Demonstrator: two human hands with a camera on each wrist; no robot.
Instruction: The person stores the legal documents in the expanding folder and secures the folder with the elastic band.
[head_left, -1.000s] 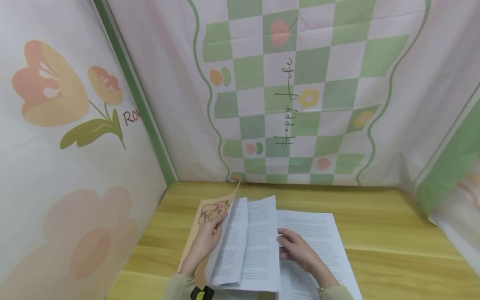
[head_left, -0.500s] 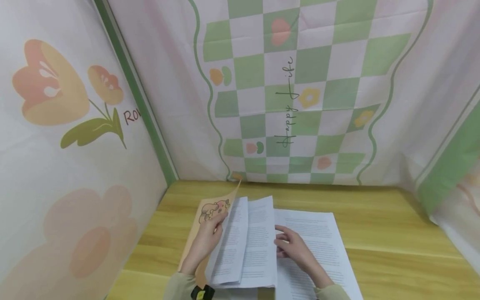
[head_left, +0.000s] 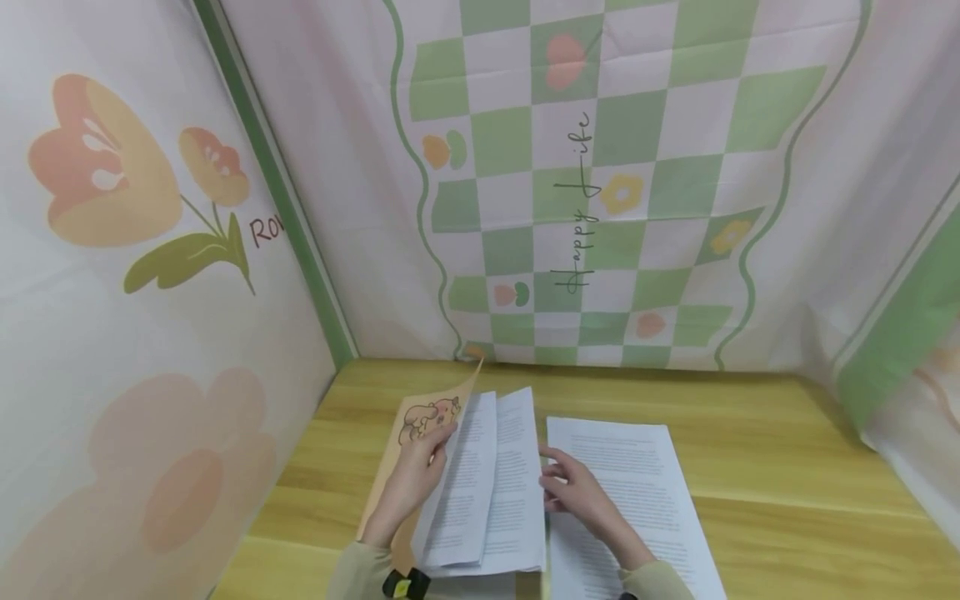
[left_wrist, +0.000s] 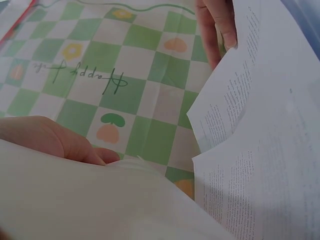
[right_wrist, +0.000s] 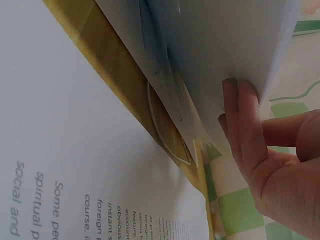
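My left hand (head_left: 416, 479) grips the orange cover of a folder (head_left: 386, 467), printed with a cartoon animal, and holds it tilted up. Inside stand printed sheets (head_left: 513, 483), raised in two overlapping leaves. My right hand (head_left: 588, 496) pinches the right edge of the nearer sheets. In the right wrist view its fingers (right_wrist: 245, 115) lie against the back of the leaf. The left wrist view shows the print side of the sheets (left_wrist: 225, 107), with the right hand (left_wrist: 217, 22) at their edge. Part of the left hand (left_wrist: 50, 140) is hidden behind a pale surface there.
A stack of printed paper (head_left: 630, 475) lies flat on the wooden table (head_left: 787, 500), right of the folder and partly under my right forearm. A patterned cloth wall (head_left: 555, 208) rises at the back, with another flowered cloth (head_left: 97, 350) at the left.
My right hand has moved a little to the left, and the sheets' right edge has swung left with it, baring more of the flat stack. The left hand stays on the cover.
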